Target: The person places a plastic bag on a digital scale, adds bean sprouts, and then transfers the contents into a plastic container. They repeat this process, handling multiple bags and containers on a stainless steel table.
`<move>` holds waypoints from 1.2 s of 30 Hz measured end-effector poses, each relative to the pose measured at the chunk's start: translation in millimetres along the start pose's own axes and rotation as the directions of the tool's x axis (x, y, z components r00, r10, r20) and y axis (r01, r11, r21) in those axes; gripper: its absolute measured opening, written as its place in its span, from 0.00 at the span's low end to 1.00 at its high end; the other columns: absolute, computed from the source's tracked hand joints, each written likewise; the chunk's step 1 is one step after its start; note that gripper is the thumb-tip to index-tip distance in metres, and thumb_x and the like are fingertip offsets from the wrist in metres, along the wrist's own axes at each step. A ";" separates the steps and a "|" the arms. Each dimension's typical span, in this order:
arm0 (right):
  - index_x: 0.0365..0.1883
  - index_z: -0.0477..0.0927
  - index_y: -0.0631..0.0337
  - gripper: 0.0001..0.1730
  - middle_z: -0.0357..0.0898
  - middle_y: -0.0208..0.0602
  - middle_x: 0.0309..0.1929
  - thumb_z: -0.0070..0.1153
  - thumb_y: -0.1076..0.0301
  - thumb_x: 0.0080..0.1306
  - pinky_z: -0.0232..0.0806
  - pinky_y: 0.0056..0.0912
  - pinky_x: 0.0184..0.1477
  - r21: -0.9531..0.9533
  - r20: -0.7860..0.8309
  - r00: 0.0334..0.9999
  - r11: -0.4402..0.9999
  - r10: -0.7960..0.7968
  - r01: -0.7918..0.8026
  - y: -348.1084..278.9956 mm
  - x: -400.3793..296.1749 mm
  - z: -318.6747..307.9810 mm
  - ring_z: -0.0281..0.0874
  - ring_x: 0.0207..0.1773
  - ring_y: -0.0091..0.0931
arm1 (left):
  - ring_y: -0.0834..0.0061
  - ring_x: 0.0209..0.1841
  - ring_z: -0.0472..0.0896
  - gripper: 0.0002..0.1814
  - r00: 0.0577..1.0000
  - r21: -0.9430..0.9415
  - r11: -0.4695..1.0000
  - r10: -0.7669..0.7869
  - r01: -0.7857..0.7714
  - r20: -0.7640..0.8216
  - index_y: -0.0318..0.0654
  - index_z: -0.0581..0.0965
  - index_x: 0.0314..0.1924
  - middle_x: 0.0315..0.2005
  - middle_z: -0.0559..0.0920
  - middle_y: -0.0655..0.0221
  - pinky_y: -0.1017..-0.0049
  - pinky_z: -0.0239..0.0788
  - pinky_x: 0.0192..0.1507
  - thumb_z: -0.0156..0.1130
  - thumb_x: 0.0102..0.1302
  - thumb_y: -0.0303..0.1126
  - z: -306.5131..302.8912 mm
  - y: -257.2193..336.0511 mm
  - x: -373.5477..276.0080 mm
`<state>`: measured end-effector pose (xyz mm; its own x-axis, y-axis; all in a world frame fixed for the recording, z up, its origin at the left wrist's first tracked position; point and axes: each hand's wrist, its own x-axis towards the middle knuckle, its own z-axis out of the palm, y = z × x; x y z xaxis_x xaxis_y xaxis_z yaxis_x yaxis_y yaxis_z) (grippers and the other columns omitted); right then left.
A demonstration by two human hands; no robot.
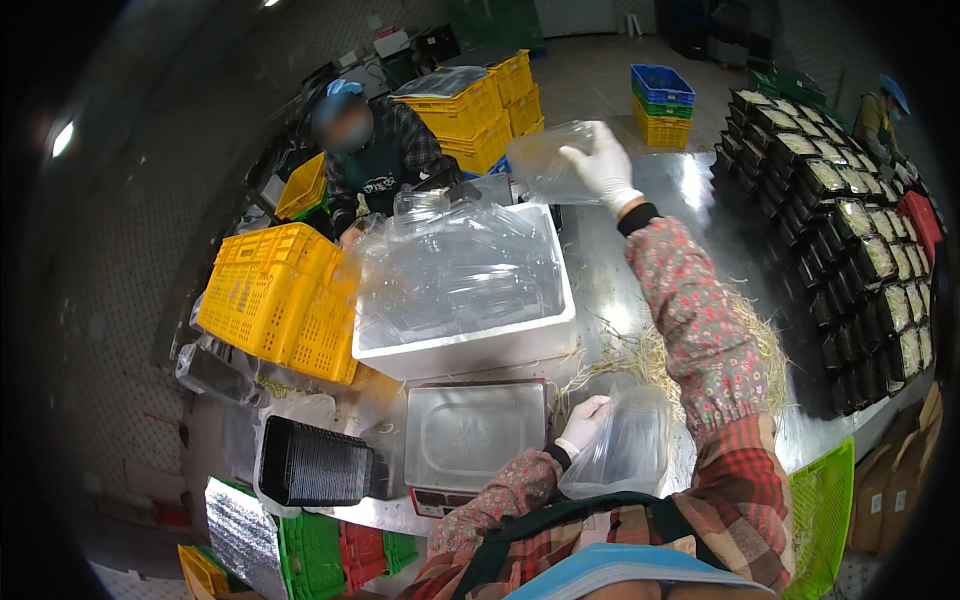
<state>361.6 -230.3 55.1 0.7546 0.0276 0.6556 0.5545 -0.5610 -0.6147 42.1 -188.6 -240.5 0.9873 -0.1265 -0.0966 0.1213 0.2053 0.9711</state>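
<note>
Gloved in white, my right hand [609, 166] is raised over the far side of the table and grips a clear plastic lid or shallow tray [544, 166]. Below it and to the left, a white foam box [465, 360] holds a heap of clear plastic lids [480, 262]. My left hand [586, 425], also gloved, is near my body and pinches the edge of a clear plastic bag [630, 442]. Clear plastic pieces seem to lie inside that bag. Just left of this hand sits a scale with a bare steel pan [476, 435].
Nested black trays [315, 461] stand at the near left. Yellow crates [277, 300] flank the foam box, and a co-worker [375, 150] is behind them. Pale sprouts [652, 352] lie loose under my right arm. Filled black trays [832, 247] are stacked at right.
</note>
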 end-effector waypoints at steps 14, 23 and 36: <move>0.51 0.79 0.65 0.23 0.78 0.48 0.53 0.54 0.64 0.57 0.69 0.41 0.53 -0.424 0.745 0.604 0.900 0.283 0.101 -50.2 44.9 107.8 0.77 0.56 0.42 | 0.80 0.39 0.76 0.10 0.999 0.125 0.992 0.015 -0.009 -0.049 0.31 0.77 0.45 0.35 0.81 0.67 0.79 0.68 0.45 0.55 0.68 0.28 6.4 -1.4 11.3; 0.56 0.76 0.59 0.28 0.77 0.43 0.56 0.53 0.63 0.54 0.68 0.42 0.53 -0.387 0.884 0.378 0.885 0.277 0.257 -59.1 53.4 112.8 0.76 0.56 0.40 | 0.78 0.40 0.77 0.10 0.999 0.112 0.994 0.006 -0.002 -0.041 0.31 0.77 0.45 0.35 0.81 0.64 0.77 0.68 0.46 0.54 0.68 0.29 6.3 8.5 12.9; 0.54 0.79 0.57 0.25 0.77 0.42 0.56 0.54 0.59 0.58 0.67 0.43 0.55 -0.428 0.879 0.319 0.882 0.355 0.197 -55.1 63.5 119.9 0.76 0.57 0.38 | 0.73 0.39 0.78 0.11 0.998 0.172 0.984 0.048 -0.043 -0.028 0.31 0.76 0.44 0.34 0.81 0.61 0.75 0.68 0.46 0.53 0.67 0.31 7.4 1.0 18.9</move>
<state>421.0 -98.4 78.1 0.7460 0.5368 -0.3941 0.4876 -0.8434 -0.2257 60.1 -198.0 -239.7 0.9944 -0.0896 -0.0557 0.0595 0.0401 0.9974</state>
